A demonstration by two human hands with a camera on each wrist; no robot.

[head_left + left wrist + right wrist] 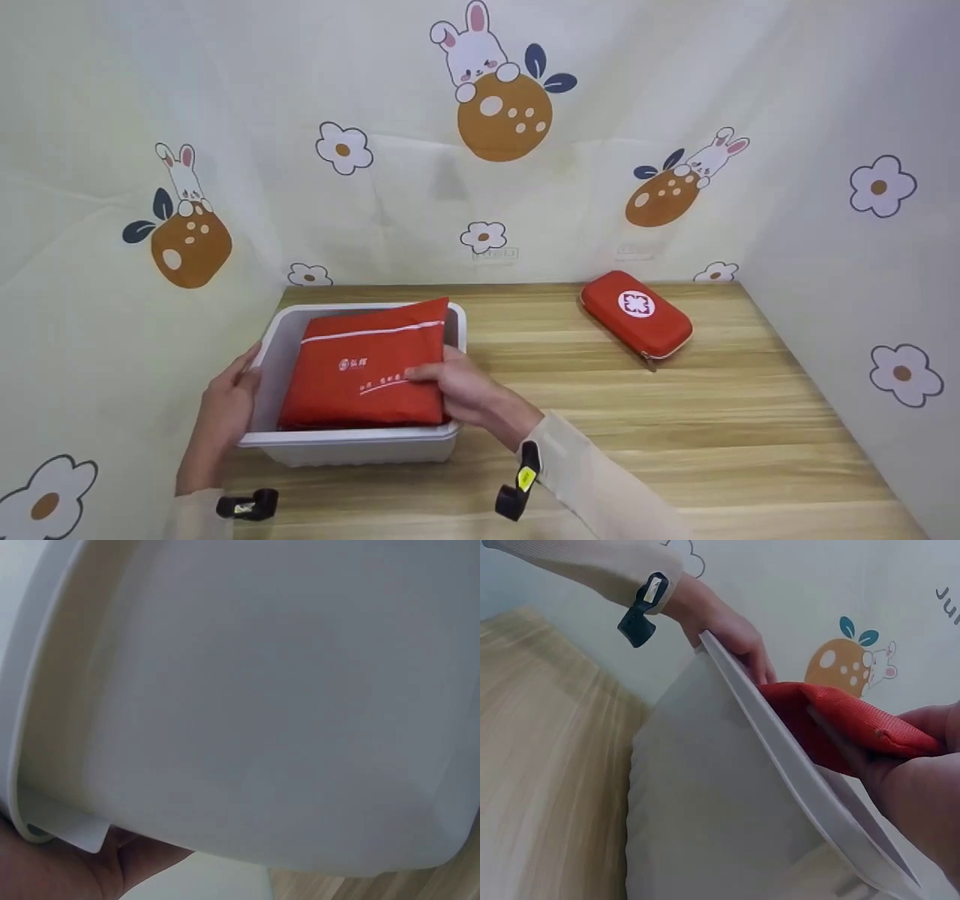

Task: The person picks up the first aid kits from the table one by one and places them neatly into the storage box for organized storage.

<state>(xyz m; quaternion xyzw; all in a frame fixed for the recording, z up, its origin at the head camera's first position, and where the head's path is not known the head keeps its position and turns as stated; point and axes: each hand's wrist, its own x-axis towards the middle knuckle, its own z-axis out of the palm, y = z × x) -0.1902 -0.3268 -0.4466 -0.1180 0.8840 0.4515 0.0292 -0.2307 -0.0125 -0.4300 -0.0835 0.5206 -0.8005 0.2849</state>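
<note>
Red pouch (367, 364), partly inside white bin (360, 450), pinched by right hand (466, 384); bin gripped at left by left hand (227, 397).

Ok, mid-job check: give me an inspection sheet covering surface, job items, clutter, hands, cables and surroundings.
Surface: wood-grain tabletop, no spill seen.
Job's things: red pouch in the opening of the white bin; whether it touches the bottom is hidden.
Clutter: red zip case, lying apart, right of the bin.
Hands: left hand holds the bin's left rim; right hand grips the pouch's right edge.
Cables: nothing seen.
Surroundings: pale backdrop printed with rabbits and flowers; black devices at both wrists.
</note>
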